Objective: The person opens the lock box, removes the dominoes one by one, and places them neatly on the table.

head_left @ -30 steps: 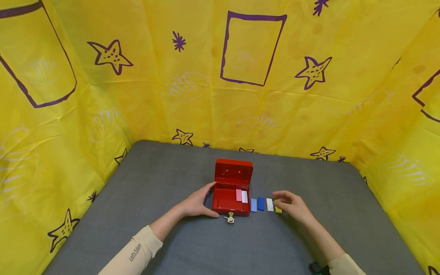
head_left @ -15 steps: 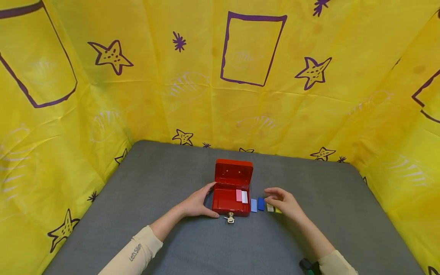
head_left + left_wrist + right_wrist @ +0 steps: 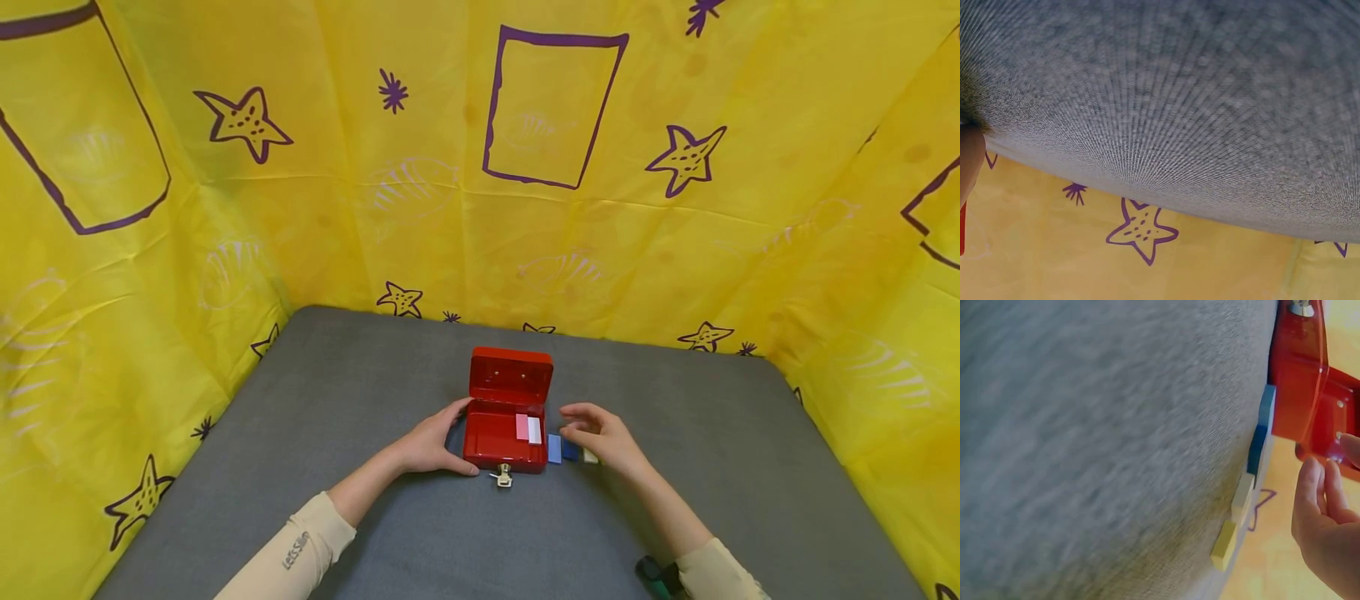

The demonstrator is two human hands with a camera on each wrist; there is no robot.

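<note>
A red cash box [image 3: 507, 454] lies with its lid [image 3: 510, 377] raised; a pink block [image 3: 522, 427] and a white block [image 3: 534, 430] are inside. My left hand [image 3: 429, 442] grips the box's left side, thumb at the front corner, fingers at the back one. Right of the box, domino-like blocks form a row: light blue [image 3: 554, 448], dark blue [image 3: 1257, 450], white [image 3: 1243, 495] and yellow [image 3: 1224, 545]. Over this row hovers my right hand [image 3: 606, 435], fingers loosely bent, holding nothing. It hides the yellow block in the head view.
A lock with a key [image 3: 504, 477] sticks out at the box's front. The grey table [image 3: 405, 533] is bounded by yellow cloth walls [image 3: 420, 233] printed with purple starfish.
My right hand has moved leftward along the row of blocks, from the yellow one toward the dark blue one. The left hand and the box have stayed in place.
</note>
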